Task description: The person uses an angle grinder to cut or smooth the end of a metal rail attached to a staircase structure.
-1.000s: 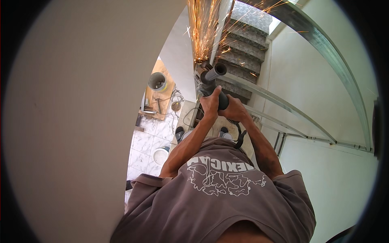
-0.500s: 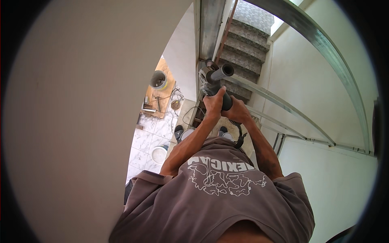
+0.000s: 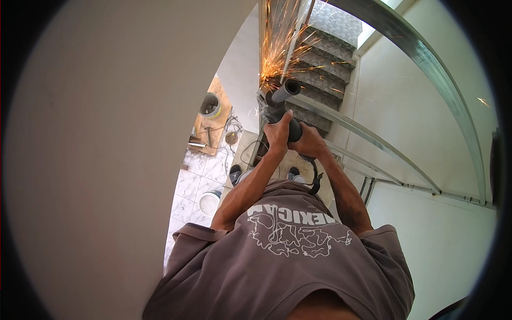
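Your left hand (image 3: 277,135) and right hand (image 3: 310,142) are gripping the angle grinder (image 3: 276,113) before you, near the stairs (image 3: 324,60); sparks (image 3: 272,58) are suggesting metal grinding, the next move probably requiring steady pressure.

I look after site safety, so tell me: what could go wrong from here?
Stray sparks might burn the left hand or right hand, both bare.
The grinder could kick and be hard to control: both hands grip its body, leaving the side handle unheld.
The black cord, hanging close to the shirt, could snag.
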`<state>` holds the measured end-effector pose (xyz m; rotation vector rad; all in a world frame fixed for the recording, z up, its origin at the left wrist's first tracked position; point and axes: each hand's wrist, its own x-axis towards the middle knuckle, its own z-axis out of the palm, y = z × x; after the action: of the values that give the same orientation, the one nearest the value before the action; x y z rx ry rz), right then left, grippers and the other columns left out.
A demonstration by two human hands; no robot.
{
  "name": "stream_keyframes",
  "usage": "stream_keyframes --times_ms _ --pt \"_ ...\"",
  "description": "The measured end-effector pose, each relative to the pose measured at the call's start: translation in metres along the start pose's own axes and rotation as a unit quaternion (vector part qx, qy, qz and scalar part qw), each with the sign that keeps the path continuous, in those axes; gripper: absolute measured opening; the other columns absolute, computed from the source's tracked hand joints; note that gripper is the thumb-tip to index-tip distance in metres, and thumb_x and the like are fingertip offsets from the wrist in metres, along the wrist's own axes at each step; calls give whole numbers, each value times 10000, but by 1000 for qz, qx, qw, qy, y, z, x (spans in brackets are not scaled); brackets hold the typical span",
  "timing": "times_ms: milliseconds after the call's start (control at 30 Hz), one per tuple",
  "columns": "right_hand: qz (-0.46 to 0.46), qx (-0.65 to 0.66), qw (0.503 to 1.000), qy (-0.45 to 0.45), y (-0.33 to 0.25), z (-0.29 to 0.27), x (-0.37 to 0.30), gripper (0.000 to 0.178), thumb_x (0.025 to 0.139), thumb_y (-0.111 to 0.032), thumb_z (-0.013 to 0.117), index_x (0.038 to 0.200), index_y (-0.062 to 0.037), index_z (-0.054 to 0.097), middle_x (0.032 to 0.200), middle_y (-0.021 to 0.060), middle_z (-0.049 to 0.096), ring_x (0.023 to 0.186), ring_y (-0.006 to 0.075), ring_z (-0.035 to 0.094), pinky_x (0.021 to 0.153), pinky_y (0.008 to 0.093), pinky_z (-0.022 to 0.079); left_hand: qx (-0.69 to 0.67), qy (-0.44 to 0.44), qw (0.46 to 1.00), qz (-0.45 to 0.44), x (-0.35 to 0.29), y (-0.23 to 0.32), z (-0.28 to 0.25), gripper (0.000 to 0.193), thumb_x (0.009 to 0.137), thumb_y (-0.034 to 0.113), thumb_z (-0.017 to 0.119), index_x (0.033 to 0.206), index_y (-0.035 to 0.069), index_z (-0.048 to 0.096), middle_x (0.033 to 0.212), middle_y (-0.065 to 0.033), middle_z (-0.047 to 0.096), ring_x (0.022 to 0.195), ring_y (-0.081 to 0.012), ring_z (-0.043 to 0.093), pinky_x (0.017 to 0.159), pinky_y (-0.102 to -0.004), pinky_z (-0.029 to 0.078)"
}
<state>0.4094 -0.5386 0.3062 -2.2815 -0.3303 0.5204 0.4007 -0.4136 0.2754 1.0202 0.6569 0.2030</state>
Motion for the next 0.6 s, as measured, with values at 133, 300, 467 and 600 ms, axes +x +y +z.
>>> stream_keyframes --times_ms 133,300,467,600 --pt "16 7 1000 -3 -3 -1 -3 639 595 -355 832 1048 41 618 948 252 710 922 399 704 795 440 541 -9 -3 1000 -10 -2 2 2 342 766 217 799 942 -59 699 899 -80 692 780 -166 639 745 -325 507" --pt "14 -8 1000 7 -7 -2 -5 641 594 -352 831 1054 40 617 943 249 709 919 393 706 788 438 542 7 12 1000 -15 2 -3 0 348 762 221 805 930 -67 703 900 -89 699 767 -162 642 737 -325 512" --pt "19 4 1000 16 -6 0 -8 660 596 -359 833 1067 44 610 950 251 707 915 395 707 785 446 539 -8 -7 1000 -20 -1 -1 2 374 751 234 814 943 -69 706 907 -86 705 774 -158 649 744 -324 515" --pt "26 -3 1000 9 -3 1 -7 660 598 -357 834 1071 45 609 946 251 706 915 397 707 785 448 539 6 -3 1000 -17 -6 4 3 362 753 232 813 944 -57 708 897 -76 704 776 -156 651 744 -323 514"
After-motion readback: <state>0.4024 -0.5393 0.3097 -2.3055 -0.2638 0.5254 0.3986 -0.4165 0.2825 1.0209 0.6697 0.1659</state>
